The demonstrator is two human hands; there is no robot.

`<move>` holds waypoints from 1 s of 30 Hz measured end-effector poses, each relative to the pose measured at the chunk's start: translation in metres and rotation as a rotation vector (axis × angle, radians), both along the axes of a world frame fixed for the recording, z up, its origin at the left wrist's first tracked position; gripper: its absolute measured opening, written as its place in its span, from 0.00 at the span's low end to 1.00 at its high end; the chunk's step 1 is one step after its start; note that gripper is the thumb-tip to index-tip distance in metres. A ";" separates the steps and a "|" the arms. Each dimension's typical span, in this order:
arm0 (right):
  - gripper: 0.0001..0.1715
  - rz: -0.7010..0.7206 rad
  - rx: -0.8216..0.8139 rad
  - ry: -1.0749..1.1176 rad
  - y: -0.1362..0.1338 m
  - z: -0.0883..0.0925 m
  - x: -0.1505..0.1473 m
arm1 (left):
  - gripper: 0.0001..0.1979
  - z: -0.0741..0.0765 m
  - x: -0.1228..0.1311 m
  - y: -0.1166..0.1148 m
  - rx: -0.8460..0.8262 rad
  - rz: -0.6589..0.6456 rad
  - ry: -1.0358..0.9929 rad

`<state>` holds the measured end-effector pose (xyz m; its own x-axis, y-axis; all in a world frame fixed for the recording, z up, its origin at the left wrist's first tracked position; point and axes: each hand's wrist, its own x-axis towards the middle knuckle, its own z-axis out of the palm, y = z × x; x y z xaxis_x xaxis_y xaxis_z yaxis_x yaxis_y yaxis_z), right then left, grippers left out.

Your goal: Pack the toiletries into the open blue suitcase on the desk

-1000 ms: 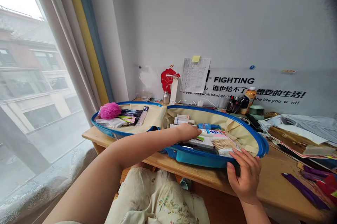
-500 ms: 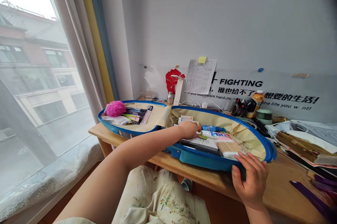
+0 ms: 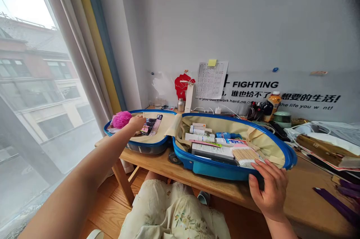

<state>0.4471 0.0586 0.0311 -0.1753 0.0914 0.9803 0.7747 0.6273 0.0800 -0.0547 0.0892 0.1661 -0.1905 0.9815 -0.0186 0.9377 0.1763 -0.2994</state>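
Observation:
A blue suitcase (image 3: pixel 219 171) with a cream lining lies spread wide on the desk. My left hand (image 3: pixel 137 123) reaches into its left half, between a pink bath puff (image 3: pixel 121 120) and dark flat packages (image 3: pixel 150 125). Those fingers are pinched together, and what they hold is hidden. My right hand (image 3: pixel 268 186) rests with fingers stretched over the front right rim, close to a pack of cotton swabs (image 3: pixel 245 155). The right half also carries a toothpaste box (image 3: pixel 230 142), a blue bottle (image 3: pixel 225 135), white tubes (image 3: pixel 197 138) and a flat white box (image 3: pixel 215 151).
The wooden desk (image 3: pixel 233 193) runs along a grey wall. At the right stand an orange-labelled bottle (image 3: pixel 272 106) and a green-lidded jar (image 3: pixel 282 119), near a brown pouch (image 3: pixel 323 142) and purple strips (image 3: pixel 334 203). A window and curtains are at the left.
My left hand has moved left from the suitcase's right half to its left half. A pink-and-green slim pack now shows on the white box. My right hand stays on the rim.

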 end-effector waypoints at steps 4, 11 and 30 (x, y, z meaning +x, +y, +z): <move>0.11 0.007 -0.008 0.022 0.000 0.000 -0.001 | 0.20 -0.016 -0.028 -0.002 -0.072 0.015 0.057; 0.12 -0.004 -0.001 0.001 -0.001 0.001 0.000 | 0.17 -0.026 -0.034 0.013 -0.098 -0.013 0.097; 0.13 -0.012 0.018 -0.016 -0.001 0.002 0.000 | 0.17 0.028 0.139 0.019 0.200 -0.576 -0.031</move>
